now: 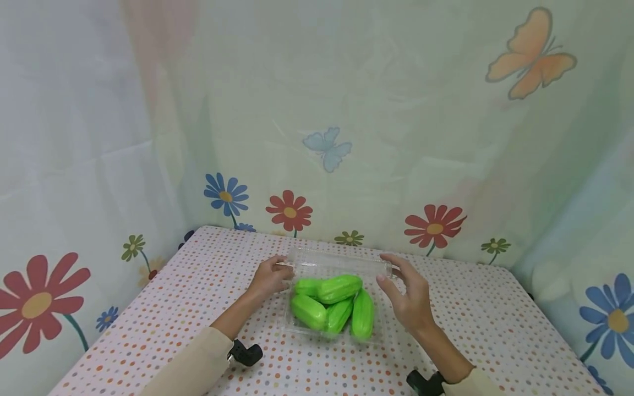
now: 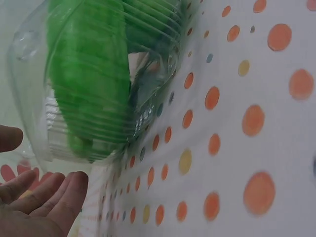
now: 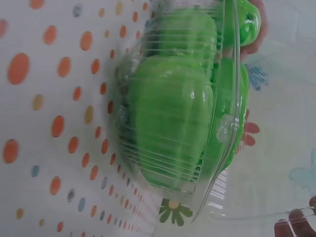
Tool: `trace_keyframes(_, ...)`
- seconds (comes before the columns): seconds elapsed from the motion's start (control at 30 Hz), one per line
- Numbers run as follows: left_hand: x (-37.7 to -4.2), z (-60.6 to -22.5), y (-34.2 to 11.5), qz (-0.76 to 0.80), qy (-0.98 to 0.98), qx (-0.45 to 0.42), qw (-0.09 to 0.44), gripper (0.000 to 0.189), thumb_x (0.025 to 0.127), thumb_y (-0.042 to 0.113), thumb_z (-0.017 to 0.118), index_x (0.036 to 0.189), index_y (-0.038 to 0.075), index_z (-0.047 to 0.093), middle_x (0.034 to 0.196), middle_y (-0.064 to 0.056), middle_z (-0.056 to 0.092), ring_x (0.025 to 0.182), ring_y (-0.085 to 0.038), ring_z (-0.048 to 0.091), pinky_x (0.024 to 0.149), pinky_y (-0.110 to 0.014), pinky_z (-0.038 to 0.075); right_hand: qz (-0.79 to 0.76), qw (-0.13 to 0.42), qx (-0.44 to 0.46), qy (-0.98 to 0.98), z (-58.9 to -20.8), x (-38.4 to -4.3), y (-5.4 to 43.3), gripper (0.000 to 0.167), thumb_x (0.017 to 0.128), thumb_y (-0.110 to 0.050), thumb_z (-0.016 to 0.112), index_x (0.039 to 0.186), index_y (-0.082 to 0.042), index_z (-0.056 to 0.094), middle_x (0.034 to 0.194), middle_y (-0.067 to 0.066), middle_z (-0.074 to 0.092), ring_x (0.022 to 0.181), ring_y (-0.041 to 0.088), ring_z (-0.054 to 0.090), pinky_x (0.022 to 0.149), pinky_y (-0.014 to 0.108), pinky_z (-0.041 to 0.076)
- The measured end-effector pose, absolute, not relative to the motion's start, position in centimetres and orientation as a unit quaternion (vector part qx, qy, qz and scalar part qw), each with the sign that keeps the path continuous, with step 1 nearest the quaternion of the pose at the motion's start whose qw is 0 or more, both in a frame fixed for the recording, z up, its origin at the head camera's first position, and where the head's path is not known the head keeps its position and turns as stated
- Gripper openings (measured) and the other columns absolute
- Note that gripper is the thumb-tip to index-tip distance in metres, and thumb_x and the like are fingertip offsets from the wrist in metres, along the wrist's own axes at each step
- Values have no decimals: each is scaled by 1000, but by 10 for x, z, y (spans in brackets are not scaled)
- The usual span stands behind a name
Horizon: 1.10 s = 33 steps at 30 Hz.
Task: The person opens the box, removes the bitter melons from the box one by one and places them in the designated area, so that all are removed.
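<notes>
A clear plastic clamshell box stands on the table, its ribbed lid raised at the far side. Several glossy bright green, lengthwise-ridged, squash-like vegetables lie in its base. At the lid's left end my left hand holds the edge with bent fingers; the clear plastic makes the exact contact hard to see. My right hand grips the lid's right end, thumb on the near side and fingers behind. The left wrist view shows the thumb and fingers beside the box; only right fingertips appear in the right wrist view.
A white tablecloth with coloured dots covers the table. Fabric walls printed with flowers and butterflies rise behind it and on both sides. Black wrist devices sit at both cuffs, close above the cloth.
</notes>
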<state>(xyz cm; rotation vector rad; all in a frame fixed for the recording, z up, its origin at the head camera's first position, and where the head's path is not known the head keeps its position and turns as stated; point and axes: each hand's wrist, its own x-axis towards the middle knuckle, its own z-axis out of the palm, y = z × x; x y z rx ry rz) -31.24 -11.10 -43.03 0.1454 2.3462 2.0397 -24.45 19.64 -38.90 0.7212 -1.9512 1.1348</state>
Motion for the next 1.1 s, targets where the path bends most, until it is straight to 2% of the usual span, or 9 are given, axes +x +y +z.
trace_keyframes(0.17, -317, -438, -103, 642, 765, 55, 1, 39, 97, 6, 59, 134, -6, 57, 123, -24, 68, 103, -32, 70, 76, -34, 60, 478, 359, 276, -753, -390, -258, 196, 42, 91, 8, 61, 133, 4, 60, 128, 24, 63, 120, 8, 58, 99, 14, 46)
trace_keyframes(0.23, -317, -442, -102, 638, 768, 64, 0, 39, 98, 3, 57, 136, -6, 56, 123, -23, 68, 105, -32, 70, 76, -33, 59, 489, 351, 275, -750, -390, -263, 197, 42, 93, 7, 59, 135, 4, 59, 130, 25, 63, 121, 4, 57, 99, 13, 46)
trace_keyframes(0.47, -311, -443, -104, 638, 766, 81, 3, 42, 97, 1, 56, 138, -8, 54, 119, -23, 70, 107, -35, 70, 83, -37, 60, 541, 343, 249, -727, -387, -277, 196, 39, 99, 2, 54, 137, 1, 61, 131, 23, 65, 114, 3, 62, 86, 11, 50)
trace_keyframes(0.6, -309, -443, -103, 642, 763, 78, -4, 44, 96, 0, 55, 138, -9, 54, 117, -23, 70, 106, -35, 70, 83, -37, 60, 566, 342, 217, -718, -386, -285, 199, 37, 101, -2, 55, 137, -1, 62, 131, 23, 65, 105, 2, 67, 89, 11, 52)
trace_keyframes(0.7, -307, -445, -101, 643, 762, 73, -11, 45, 93, -1, 52, 137, -9, 55, 115, -22, 71, 105, -34, 70, 83, -35, 60, 578, 341, 214, -710, -388, -289, 203, 36, 102, 0, 53, 137, 2, 60, 130, 27, 64, 104, 3, 69, 90, 14, 53)
trace_keyframes(0.83, -304, -447, -96, 643, 762, 71, -32, 41, 97, 1, 49, 136, -10, 55, 113, -20, 71, 104, -32, 70, 84, -35, 60, 600, 330, 212, -697, -385, -299, 206, 32, 102, 0, 55, 133, 10, 60, 125, 31, 65, 109, 7, 69, 90, 20, 56)
trace_keyframes(0.97, -299, -448, -90, 653, 754, 60, -46, 38, 103, 5, 48, 137, -9, 56, 115, -24, 70, 105, -33, 70, 87, -34, 60, 619, 307, 172, -702, -384, -308, 211, 30, 100, 0, 60, 129, 10, 64, 125, 30, 66, 104, 6, 71, 87, 22, 57)
trace_keyframes(1.1, -293, -450, -87, 655, 752, 41, -53, 37, 104, 7, 48, 138, -6, 57, 117, -22, 71, 108, -30, 70, 89, -33, 59, 619, 274, 133, -724, -388, -315, 217, 33, 100, 1, 60, 132, 7, 63, 129, 26, 65, 105, 4, 70, 87, 21, 57)
